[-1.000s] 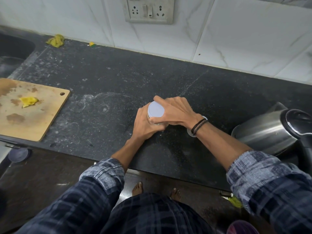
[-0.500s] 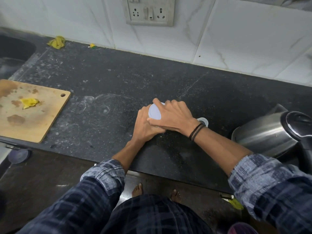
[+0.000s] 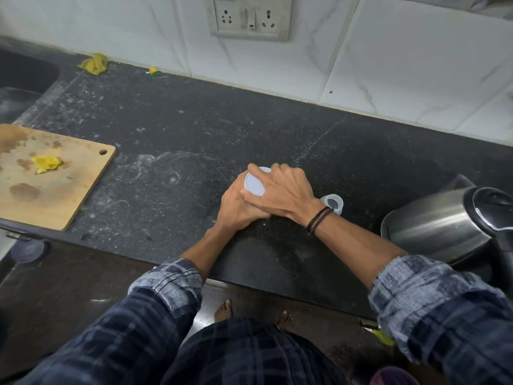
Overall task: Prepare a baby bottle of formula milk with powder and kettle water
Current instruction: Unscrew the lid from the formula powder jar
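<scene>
Two hands on one item: the white-lidded tub, which we take to be the formula powder, standing near the middle of the dark counter. Left hand: fingers wrapped round the tub's side from 7 o'clock, bracing it. Right hand: draped over the top from 3 o'clock, fingers and thumb curled onto the lid's rim, grasping it; the far fingertips are hidden. Lid appears in place. Small clear vessel at 3 o'clock of the tub, just beside the right wrist, mouth up, dark inside; we cannot tell whether it is the bottle or a cap, nor whether it holds anything. Kettle, steel, lid down, at 4 o'clock, well apart from the tub. Cutting board at 9 o'clock and socket plate at 12 o'clock, neither involved. Our reading: the step in hand is working the tub's lid; opening or closing, we cannot say, as no powder or scoop is visible. If opening, the next move calls for a firm twist or pry by the right hand while the left holds the body steady, then lifting the lid clear without tipping the tub toward the vessel.
</scene>
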Demonstrator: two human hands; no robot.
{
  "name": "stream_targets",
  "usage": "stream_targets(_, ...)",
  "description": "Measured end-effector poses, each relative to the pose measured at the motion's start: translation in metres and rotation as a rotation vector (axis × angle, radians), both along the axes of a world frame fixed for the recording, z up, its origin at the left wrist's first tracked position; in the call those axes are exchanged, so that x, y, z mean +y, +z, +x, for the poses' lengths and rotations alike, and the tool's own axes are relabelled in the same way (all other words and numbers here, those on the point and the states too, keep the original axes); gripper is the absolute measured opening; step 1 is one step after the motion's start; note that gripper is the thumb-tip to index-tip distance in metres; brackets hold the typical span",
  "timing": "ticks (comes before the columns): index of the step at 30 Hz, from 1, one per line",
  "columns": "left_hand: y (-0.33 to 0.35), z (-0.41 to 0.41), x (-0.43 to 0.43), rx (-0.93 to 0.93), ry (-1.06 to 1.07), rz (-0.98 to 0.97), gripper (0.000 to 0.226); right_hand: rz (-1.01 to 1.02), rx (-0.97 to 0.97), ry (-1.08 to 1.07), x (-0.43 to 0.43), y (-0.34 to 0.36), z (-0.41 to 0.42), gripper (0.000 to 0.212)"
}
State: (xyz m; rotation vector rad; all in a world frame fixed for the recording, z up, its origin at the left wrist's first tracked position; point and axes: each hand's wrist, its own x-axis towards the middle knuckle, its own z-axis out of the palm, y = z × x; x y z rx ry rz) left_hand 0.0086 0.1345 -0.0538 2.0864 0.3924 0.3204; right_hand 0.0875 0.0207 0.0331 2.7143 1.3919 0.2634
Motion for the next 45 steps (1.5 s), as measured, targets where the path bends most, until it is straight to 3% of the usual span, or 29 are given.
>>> stream_targets(33,0.015,-0.002,-0.003,0.06,-0.021,-0.064,0.084,-0.24,0.226,0.297,-0.007,0.033,0.028,0.061)
stream_targets(38,0.011,-0.002,-0.002,0.064,-0.017,-0.064,0.085,-0.273,0.269,0.261,-0.008,0.046,0.025,0.063)
stream_targets(45,0.009,0.0,-0.003,0.05,-0.029,-0.035,0.088,-0.134,0.338,0.063,-0.011,0.043,0.015,0.083)
